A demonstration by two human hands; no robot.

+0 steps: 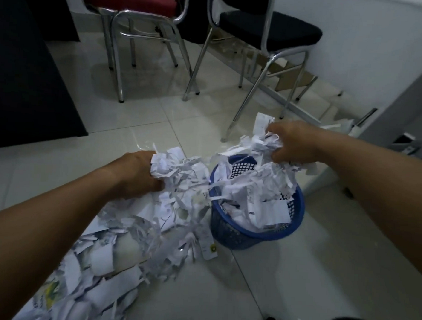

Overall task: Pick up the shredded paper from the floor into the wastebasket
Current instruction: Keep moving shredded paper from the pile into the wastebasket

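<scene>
- Paper, shredded and white, fills most of the lower left; the floor heap of strips and torn sheets spreads from the bottom-left corner up toward the wastebasket, its nearest strips just beside the basket's left wall
- The wastebasket is blue plastic with a lattice wall, upright on the pale tiled floor; it is already piled with paper above its rim, and some strips hang over the left edge
- The left hand is closed round a thick clump of shreds; fingers curled into it, the clump lifted off the tiles and trailing strips down into the floor heap; it sits just left of the basket's rim
- The right hand is clamped on a second bunch of paper, held above the far right part of the basket's opening; long strips dangle from it onto the pile inside
- Both bare forearms reach in from the bottom corners; the two hands are near each other, with the basket's far rim between them
- A small paper tag with a yellow mark lies at the near left foot of the basket
- Behind stand two chrome-legged chairs; the red-seated chair at left and the black-seated chair at right; a white wall runs along the right
</scene>
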